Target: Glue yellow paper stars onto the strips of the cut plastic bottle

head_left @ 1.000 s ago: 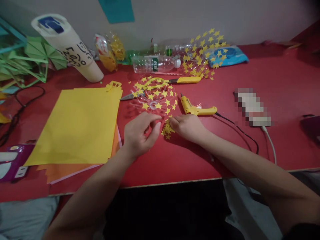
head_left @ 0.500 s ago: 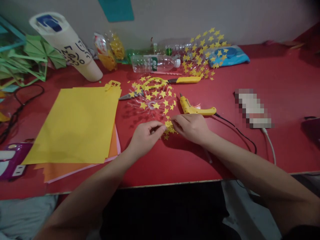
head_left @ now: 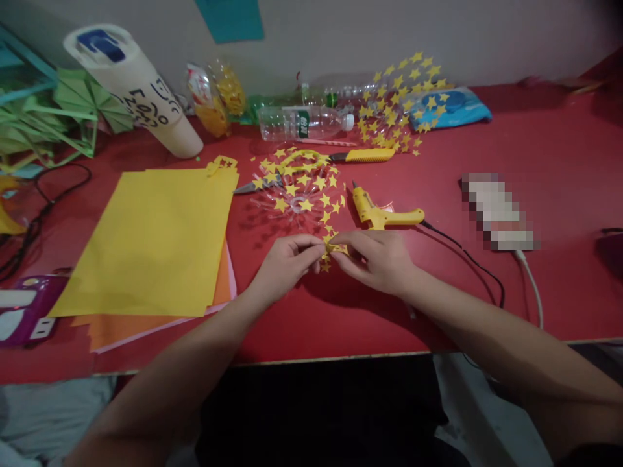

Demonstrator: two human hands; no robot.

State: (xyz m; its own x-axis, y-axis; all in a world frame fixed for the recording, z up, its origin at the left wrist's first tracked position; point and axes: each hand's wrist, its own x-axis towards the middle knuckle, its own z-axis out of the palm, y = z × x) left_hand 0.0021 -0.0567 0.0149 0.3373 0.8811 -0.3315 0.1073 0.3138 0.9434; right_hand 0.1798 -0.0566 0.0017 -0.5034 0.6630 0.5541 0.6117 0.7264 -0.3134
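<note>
Star [head_left: 335, 248], yellow paper, pinched btwn left hand [head_left: 285, 263] grip & right hand [head_left: 379, 259] grip, nr glue gun [head_left: 379, 214].

The red table [head_left: 535, 130] bears yellow sheets [head_left: 156, 240] left of the grip, a glue gun [head_left: 379, 214] just beyond it, and paper stars [head_left: 335, 208], a cutter [head_left: 363, 155] and a bottle [head_left: 302, 123] farther back.

I take the cluster of small yellow paper stars [head_left: 335, 248] on the red tabletop [head_left: 341, 311] as centre. The left hand [head_left: 285, 259] touches it at 9 o'clock and the right hand [head_left: 382, 259] at 3 o'clock. The stack of yellow paper sheets [head_left: 156, 240] lies beyond the left hand at 9 o'clock. The yellow plastic glue gun [head_left: 377, 213] lies near at 1 o'clock. The clear plastic water bottle [head_left: 304, 123] lies well behind at 12 o'clock.
</note>
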